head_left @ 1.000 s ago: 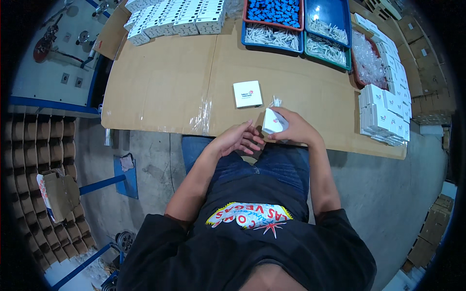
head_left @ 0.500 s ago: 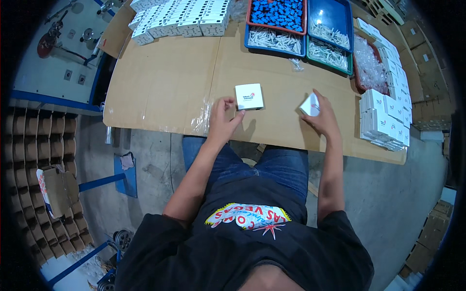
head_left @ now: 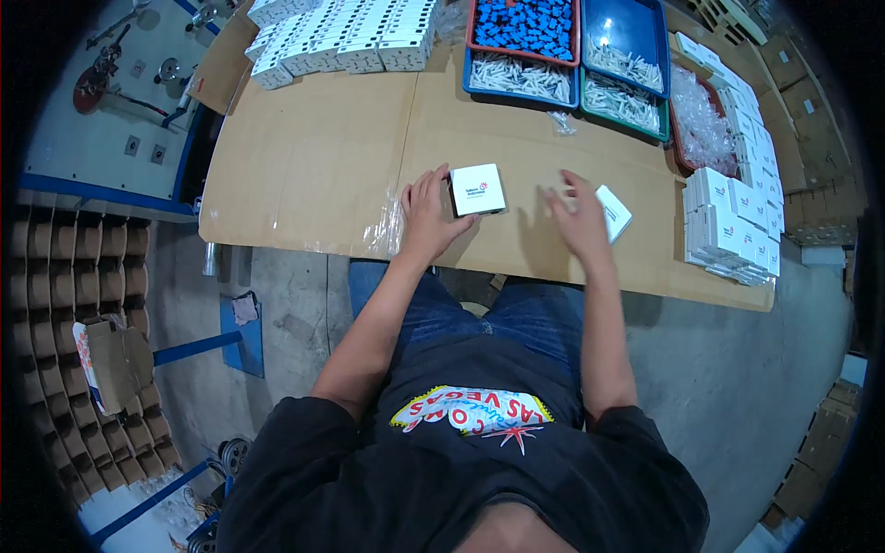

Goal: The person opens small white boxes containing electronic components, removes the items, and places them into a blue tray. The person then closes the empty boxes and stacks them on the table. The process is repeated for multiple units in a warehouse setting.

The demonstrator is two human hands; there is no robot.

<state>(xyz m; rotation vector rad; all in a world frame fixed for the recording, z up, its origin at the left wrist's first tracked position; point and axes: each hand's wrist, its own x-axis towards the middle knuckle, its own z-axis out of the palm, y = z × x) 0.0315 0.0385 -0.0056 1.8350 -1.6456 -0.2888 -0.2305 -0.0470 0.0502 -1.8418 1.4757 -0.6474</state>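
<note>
A small white square box (head_left: 477, 189) with a red mark on top and a dark edge below lies near the middle of the cardboard-covered table (head_left: 313, 157). My left hand (head_left: 430, 217) curls round its left side, fingers along that edge and thumb by the near edge. To the right, a flat white square piece (head_left: 615, 214) with print lies on the cardboard; whether it is a lid or a card I cannot tell. Between the two hovers my right hand (head_left: 581, 219), a little blurred, fingers apart and holding nothing.
Rows of white boxes (head_left: 355, 41) stand at the far left. Far right are trays of blue pieces (head_left: 525, 28) and white plug-like pieces (head_left: 521, 76), and a bin of clear plastic (head_left: 698, 115). Stacked white boxes (head_left: 728, 226) line the right edge. A scrap of clear plastic (head_left: 561, 123) lies mid-table.
My right hand has let go of the white piece, which now lies flat, and has moved left toward the box. My left hand has closed in around the box's side.
</note>
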